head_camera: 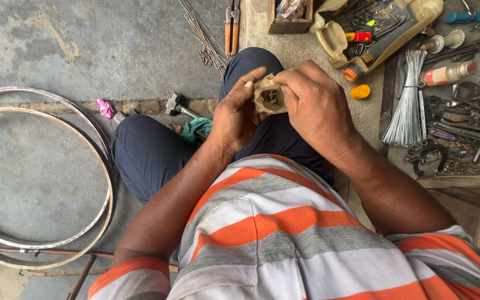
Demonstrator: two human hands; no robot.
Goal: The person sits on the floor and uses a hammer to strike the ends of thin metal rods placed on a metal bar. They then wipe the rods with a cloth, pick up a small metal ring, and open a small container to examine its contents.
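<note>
A small crumpled brown paper packet (268, 99) with tiny dark metal parts inside is held open above my knee. My left hand (234, 114) cups it from the left, fingers curled around its edge. My right hand (312, 105) grips its right side, thumb and fingers pinching the paper. Both hands touch the packet. I sit on the floor in dark blue trousers and an orange, grey and white striped shirt.
Two bare metal wheel rims (40, 178) lie at the left on the concrete floor. A hammer (176, 104), loose spokes (204, 33) and orange-handled pliers (231, 30) lie ahead. A bundle of spokes (409, 105), bottles and several tools crowd the right side.
</note>
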